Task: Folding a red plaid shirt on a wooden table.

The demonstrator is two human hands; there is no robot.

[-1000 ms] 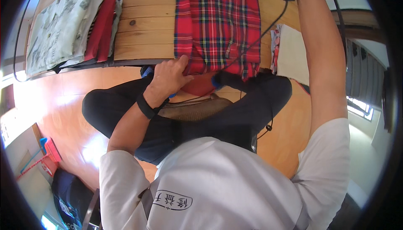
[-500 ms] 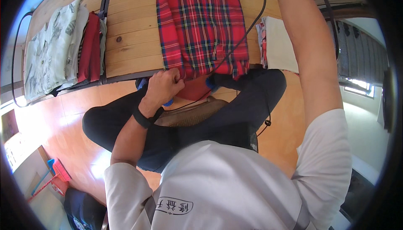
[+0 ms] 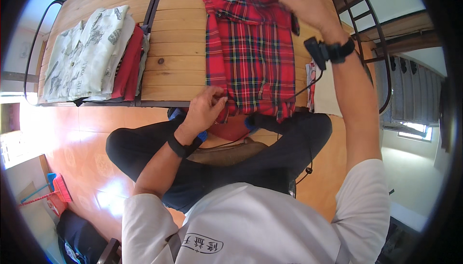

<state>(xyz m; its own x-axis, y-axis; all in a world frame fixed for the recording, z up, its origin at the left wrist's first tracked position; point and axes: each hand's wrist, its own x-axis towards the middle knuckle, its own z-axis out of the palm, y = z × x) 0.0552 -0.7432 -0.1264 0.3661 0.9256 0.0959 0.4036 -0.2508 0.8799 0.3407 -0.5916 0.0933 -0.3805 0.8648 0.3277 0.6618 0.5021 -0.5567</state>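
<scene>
A red plaid shirt [image 3: 255, 61] lies folded lengthwise on the wooden slatted table, its upper part turned over on itself. At its lower left edge my left hand [image 3: 207, 109] is closed, thumb and index finger pinching the cloth near the hem. Over the upper right of the shirt reaches my right hand [image 3: 304, 3], its fingers bent down toward the fabric; motion blurs the fingertips, so their grip is unclear. A black device with a cable [image 3: 318, 52] is strapped at my right wrist, and a dark band [image 3: 181, 146] circles the left one.
To the left sits a stack of folded clothes, with a white printed shirt [image 3: 87, 56] on top and red garments beside it. A cream folded cloth [image 3: 325, 90] lies at right. Black metal rails [image 3: 371, 18] border the table. A red broom [image 3: 60, 189] leans at lower left.
My right hand has come back from beyond the top of the view to the shirt's upper right. The view has shifted, showing more of the table's far part.
</scene>
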